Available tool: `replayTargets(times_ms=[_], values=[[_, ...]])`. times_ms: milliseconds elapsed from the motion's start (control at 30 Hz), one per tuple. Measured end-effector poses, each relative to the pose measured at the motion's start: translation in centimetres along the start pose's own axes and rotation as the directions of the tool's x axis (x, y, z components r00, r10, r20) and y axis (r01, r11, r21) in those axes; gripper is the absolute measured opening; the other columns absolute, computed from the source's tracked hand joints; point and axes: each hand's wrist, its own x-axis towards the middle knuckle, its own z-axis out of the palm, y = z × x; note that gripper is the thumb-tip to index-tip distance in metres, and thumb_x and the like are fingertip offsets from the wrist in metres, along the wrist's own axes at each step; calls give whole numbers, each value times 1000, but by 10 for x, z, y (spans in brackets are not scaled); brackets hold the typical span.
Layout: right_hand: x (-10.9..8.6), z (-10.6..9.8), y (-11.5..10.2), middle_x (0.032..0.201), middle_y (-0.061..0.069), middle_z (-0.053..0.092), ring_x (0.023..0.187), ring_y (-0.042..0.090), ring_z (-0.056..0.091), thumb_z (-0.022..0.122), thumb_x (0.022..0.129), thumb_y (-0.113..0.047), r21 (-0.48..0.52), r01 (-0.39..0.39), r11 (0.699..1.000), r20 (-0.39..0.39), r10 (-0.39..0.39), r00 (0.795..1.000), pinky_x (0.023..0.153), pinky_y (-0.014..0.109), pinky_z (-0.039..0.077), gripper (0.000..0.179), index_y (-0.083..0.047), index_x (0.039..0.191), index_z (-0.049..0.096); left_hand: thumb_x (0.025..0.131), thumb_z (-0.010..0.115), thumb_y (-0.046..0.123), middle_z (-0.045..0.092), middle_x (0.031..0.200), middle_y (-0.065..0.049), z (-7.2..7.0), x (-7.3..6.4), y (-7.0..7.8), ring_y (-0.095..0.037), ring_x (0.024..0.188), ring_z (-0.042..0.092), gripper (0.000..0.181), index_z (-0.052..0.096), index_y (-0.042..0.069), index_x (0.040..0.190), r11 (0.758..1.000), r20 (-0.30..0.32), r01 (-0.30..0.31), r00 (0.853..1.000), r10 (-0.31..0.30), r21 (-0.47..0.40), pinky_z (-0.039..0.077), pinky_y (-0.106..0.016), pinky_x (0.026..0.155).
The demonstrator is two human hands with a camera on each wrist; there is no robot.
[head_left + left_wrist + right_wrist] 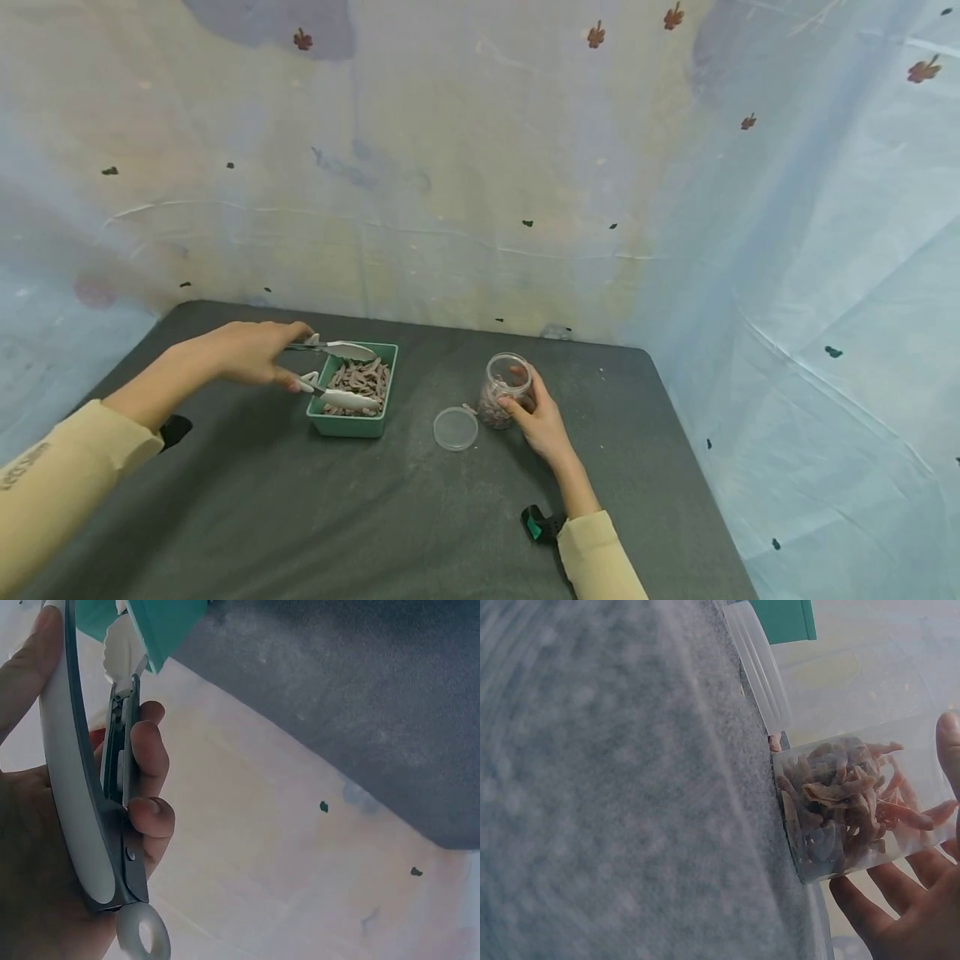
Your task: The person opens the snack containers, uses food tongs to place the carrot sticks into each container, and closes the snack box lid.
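Observation:
My left hand (pixel 251 352) grips a pair of tongs (pixel 75 772) with pale handles and a ring at the hinge end. The white tong tips, spread apart, are over a green tub (pixel 347 427) holding many brownish-grey strips (pixel 362 379). The strips look like dried treats, though their exact kind cannot be told. To the right, my right hand (pixel 546 423) holds a clear jar (pixel 508 371) around its side, thumb in front. The jar stands upright and uncapped on the table, partly filled with similar strips (pixel 847 787).
A clear round lid (pixel 455 429) lies on the dark table (pixel 420 517) between the tub and the jar. One loose strip (pixel 469 408) lies beside the lid. A patterned sheet (pixel 450 167) hangs behind the table's far edge and along its right side.

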Motion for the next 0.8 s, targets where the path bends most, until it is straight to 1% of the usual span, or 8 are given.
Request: replayTargets(times_ms=[133,200,367,500,600,800], values=[[0,0,0,155,19,49,128,33,61,75,99,-17,9,-14,1000,4,14,1000,98,50,55,73,-22,161,37,84,78,64,55,145,-28,2,5,1,-49,126,58,100,45,-4,150,1000,24,-10,1000,11,-22,51,-65,90],[0,0,0,155,19,49,129,33,61,75,99,-17,7,-11,1000,3,11,1000,99,51,54,73,-22,161,37,84,78,63,55,144,-28,3,7,1,-50,126,58,100,46,-4,149,999,33,-13,999,14,-31,51,-65,90],[0,-1,-1,155,17,50,131,34,59,75,98,-15,7,-1,1000,-5,1,1000,101,53,53,74,-20,161,37,84,80,61,56,144,-28,5,13,-2,-49,126,58,96,48,-3,147,998,42,-26,999,29,-51,50,-66,92],[0,-1,-1,155,14,51,131,33,60,76,98,-18,3,-12,1000,-10,12,1000,101,53,53,74,-23,160,37,85,81,58,58,141,-26,6,16,-4,-48,125,59,90,51,-2,145,997,48,-34,998,37,-65,50,-66,93],[0,-1,0,155,14,50,131,32,59,75,98,-19,4,-16,1000,-7,16,1000,101,54,53,73,-24,160,37,86,81,55,60,138,-25,6,16,-3,-47,122,61,85,53,-1,143,997,43,-42,998,45,-64,51,-65,93],[1,-1,1,156,13,50,135,34,57,75,98,-17,10,-11,1000,-1,11,1000,105,56,50,74,-23,161,37,88,80,52,64,132,-22,8,15,-2,-44,116,64,74,57,1,137,997,27,-50,998,52,-55,54,-62,88]])
